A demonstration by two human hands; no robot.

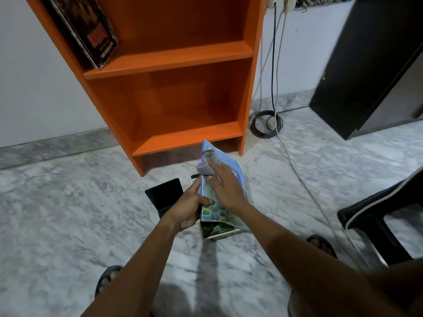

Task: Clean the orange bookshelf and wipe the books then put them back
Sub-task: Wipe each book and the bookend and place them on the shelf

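**Blue book under the cloth**

The blue book [234,172] is held tilted above the floor [68,202], just in front of the orange bookshelf [183,56]. The left hand [190,209] clamps its left edge, fingers curled round it, bracing the cover against pressure. The right hand [225,188] lies flat, fingers straight and slightly apart, pressing a grey cloth [206,167] to the cover. Dark books [91,35] lean on an upper shelf, presumably already wiped

One wide-angle view, worn on the head, faces forward and steeply down at the floor [68,213]. It sits close above the left hand [190,208] and right hand [226,191] at centre, with the orange bookshelf [183,56] at 12 o'clock.
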